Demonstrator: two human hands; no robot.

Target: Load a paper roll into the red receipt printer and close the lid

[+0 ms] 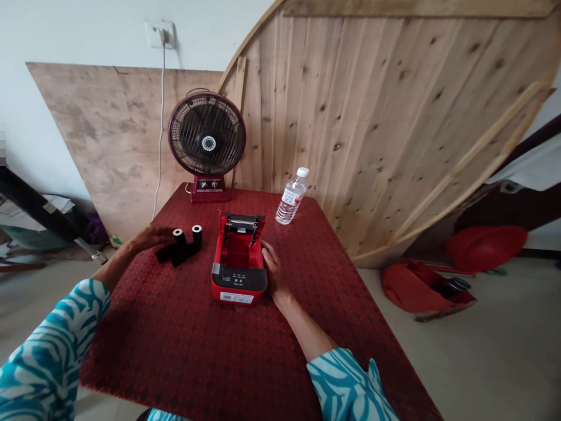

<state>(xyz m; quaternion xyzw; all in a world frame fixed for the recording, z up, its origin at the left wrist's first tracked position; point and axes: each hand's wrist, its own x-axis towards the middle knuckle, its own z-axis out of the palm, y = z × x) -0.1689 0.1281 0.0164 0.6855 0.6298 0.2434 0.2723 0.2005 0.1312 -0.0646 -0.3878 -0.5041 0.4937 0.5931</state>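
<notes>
Your right hand (272, 268) loosely spread against a boxy red-black plastic printer (239, 277), lid (242, 222) raised, your left hand (154, 236) at black cylindrical rolls (178, 241), grip unclear, patterned red tablecloth (193, 351) beneath.

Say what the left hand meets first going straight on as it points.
Left hand would likely meet the nearer black roll first; whether they touch now is unclear.

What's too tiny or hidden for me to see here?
In the head view:
Fine print on the red printer: too small.
Words on the bottle: too small.
Left hand: fingertips seemingly behind the black roll; touching unclear.
Table: near right corner cut off by bottom edge.
</notes>
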